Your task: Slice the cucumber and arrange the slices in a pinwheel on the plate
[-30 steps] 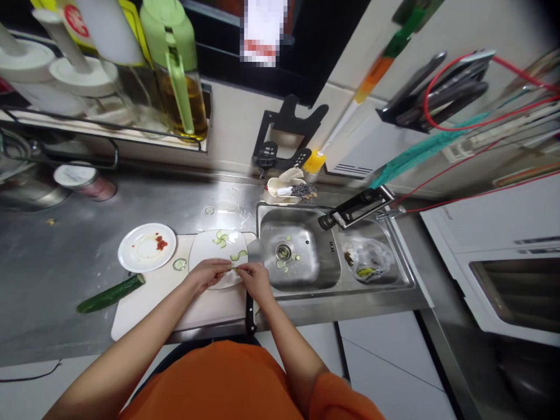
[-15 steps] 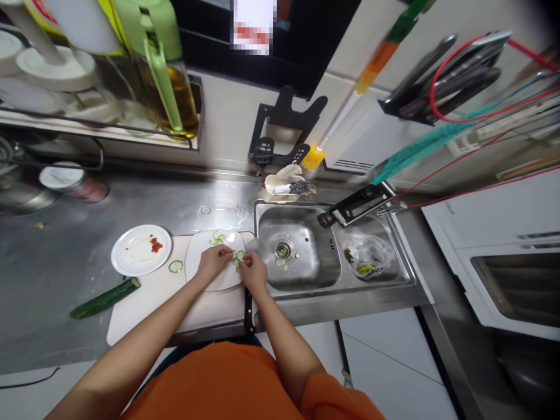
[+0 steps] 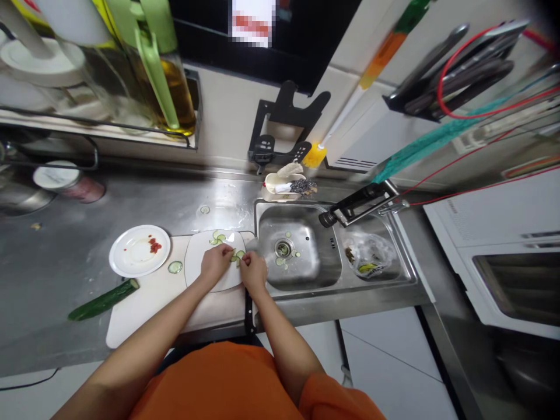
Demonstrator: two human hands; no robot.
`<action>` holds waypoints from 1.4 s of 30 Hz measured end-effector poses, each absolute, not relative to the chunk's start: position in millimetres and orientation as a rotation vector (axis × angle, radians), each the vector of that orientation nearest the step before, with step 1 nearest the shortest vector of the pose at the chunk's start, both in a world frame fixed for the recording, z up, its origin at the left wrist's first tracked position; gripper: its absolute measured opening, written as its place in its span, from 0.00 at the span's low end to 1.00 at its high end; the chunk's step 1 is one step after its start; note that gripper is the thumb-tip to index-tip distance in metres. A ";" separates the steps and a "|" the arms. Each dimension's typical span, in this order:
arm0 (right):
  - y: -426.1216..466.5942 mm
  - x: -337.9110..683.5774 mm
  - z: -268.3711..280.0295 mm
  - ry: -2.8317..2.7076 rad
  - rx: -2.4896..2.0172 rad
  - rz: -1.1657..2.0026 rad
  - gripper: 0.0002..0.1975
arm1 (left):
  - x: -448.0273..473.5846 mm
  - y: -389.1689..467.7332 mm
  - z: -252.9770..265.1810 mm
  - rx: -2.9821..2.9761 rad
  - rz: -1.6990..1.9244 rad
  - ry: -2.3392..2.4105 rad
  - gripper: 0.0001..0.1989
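A white plate [image 3: 199,262] rests on a pale cutting board [image 3: 149,312], with thin cucumber slices [image 3: 217,238] in a curved group near its far edge. Over the plate's right part, my left hand [image 3: 215,265] pinches at a second cluster of cucumber slices [image 3: 237,256]. My right hand [image 3: 254,273] is closed on a slice at that cluster's right side, its fingertips close to the left ones. The exact grip of both is partly hidden by the fingers. Beside the plate lies a knife [image 3: 249,312], black handle toward me, its blade partly covered by my right hand.
Left of the board stand a white plate [image 3: 120,256] with red bits and a cut cucumber [image 3: 105,300]. One slice [image 3: 175,267] lies on the board. The steel sink [image 3: 306,262] at right holds a few slices and a plastic bag [image 3: 371,254].
Both hands stay at the same cucumber cluster, with only slight finger movement. The camera view has shifted a little.
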State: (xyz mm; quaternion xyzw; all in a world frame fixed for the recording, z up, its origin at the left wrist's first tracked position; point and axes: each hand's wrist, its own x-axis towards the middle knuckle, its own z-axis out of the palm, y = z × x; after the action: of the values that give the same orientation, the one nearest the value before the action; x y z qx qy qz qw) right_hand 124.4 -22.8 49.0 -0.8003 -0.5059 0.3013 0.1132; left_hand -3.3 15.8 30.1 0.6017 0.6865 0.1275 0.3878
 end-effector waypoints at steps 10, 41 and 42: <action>-18.6 120.2 56.8 -1.578 -2.402 0.878 0.06 | 0.5 15.5 28.8 1.616 0.275 1.747 0.09; -13.5 104.4 63.7 -1.863 -2.496 0.738 0.11 | 4.0 10.0 24.2 1.759 0.229 1.731 0.11; -13.8 104.9 63.8 -1.861 -2.492 0.741 0.11 | 3.5 10.4 24.5 1.760 0.233 1.725 0.11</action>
State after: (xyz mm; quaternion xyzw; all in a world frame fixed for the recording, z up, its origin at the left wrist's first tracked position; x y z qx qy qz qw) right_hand 104.9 -13.8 63.8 -0.7791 -0.5819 0.2316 -0.0277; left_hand 3.5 10.4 24.5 0.6721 0.6584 0.0889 0.3270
